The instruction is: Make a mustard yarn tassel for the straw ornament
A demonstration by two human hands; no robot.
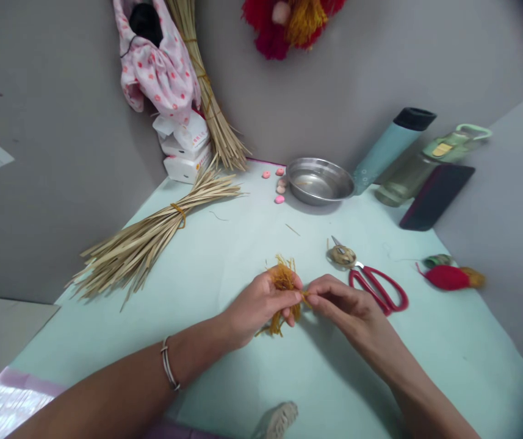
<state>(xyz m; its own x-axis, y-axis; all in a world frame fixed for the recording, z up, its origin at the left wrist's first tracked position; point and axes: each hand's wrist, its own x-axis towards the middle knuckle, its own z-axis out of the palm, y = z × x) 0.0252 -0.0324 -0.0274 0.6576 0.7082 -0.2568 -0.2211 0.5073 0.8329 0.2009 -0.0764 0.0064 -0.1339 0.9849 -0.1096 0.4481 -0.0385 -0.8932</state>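
Above the middle of the table, my left hand (265, 299) is closed around a bundle of mustard-yellow yarn (284, 275). Loose yarn ends stick out above and below its fingers. My right hand (341, 299) meets it fingertip to fingertip, thumb and forefinger pinched on a short bit of the same yarn at the bundle's side. What exactly lies between the fingertips is partly hidden. Just beyond the right hand lie red-handled scissors (378, 288), their blades partly under a small tan wound bundle (342, 256).
A tied bundle of dry straw (151, 235) lies at left. At the back stand a steel bowl (320, 181), a blue tumbler (392, 143), a green bottle (419, 161) and a dark phone-like slab (437, 196). Red yarn (448, 277) lies right; a pale object (282, 419) sits in front.
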